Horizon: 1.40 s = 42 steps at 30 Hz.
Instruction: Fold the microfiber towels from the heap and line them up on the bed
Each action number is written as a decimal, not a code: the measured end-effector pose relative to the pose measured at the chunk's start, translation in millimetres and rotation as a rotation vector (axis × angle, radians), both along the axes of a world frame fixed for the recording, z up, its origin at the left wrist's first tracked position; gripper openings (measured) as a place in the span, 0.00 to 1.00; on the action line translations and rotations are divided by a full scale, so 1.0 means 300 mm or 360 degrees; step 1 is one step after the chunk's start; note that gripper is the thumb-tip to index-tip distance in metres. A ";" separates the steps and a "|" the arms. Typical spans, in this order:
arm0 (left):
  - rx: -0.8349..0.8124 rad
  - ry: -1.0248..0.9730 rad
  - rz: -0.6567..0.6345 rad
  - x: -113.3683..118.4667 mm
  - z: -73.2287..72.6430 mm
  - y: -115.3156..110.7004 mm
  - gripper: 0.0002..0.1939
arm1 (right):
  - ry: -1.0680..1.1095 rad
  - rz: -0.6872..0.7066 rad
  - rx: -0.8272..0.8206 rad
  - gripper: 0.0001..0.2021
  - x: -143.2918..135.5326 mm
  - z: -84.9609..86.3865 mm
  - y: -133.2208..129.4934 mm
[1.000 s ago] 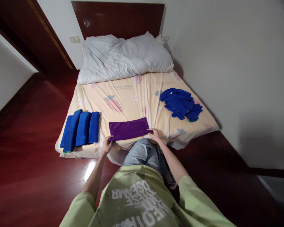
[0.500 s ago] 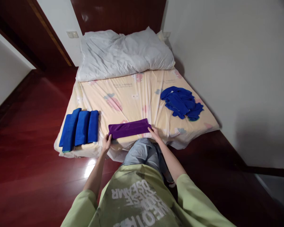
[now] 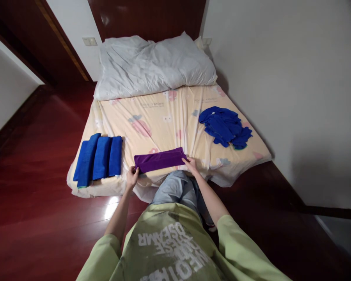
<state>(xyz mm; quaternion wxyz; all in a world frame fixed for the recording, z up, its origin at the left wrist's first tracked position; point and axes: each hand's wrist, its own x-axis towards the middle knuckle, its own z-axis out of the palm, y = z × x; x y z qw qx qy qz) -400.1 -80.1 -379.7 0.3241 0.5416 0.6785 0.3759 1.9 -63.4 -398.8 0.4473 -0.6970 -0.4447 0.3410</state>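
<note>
A purple towel (image 3: 159,160), folded into a long strip, lies across the near edge of the bed in front of me. My left hand (image 3: 132,176) pinches its near left corner, thumb on top. At the other end, my right hand (image 3: 190,164) grips the right edge between thumb and fingers. Several folded blue towels (image 3: 101,159) lie side by side to the left of my left hand, some overlapping. A crumpled heap of blue cloths (image 3: 226,128) rests on the right part of the bed.
The bed (image 3: 163,128) has a pale yellow printed sheet under a thin clear cover. A bulky white quilt (image 3: 155,66) lies at its head, against a dark wooden headboard (image 3: 149,19). A white wall (image 3: 289,97) stands to the right, and glossy red flooring (image 3: 46,187) extends at left.
Both hands keep their hold on the purple towel, which has barely moved. The blue towels and the heap stay in place.
</note>
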 end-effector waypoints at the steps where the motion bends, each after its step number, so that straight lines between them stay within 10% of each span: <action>1: -0.0001 0.0017 0.0000 0.001 0.001 0.000 0.22 | -0.0012 0.0004 0.0007 0.27 -0.001 0.000 0.001; 18: 0.0332 0.0285 0.0069 0.005 0.010 -0.015 0.18 | -0.0661 -0.0007 0.0145 0.16 -0.010 0.069 0.001; 28: 0.0698 0.0812 -0.0964 0.045 0.079 0.027 0.21 | -0.1098 0.0945 0.0568 0.21 -0.028 0.197 -0.026; 35: 0.0494 0.0938 -0.1081 0.060 -0.008 0.032 0.29 | -0.1123 0.1086 0.0395 0.27 -0.027 0.109 -0.028; 42: 0.0400 0.0994 -0.1065 0.051 0.005 0.043 0.34 | -0.1100 0.1118 0.0395 0.31 -0.020 0.110 -0.002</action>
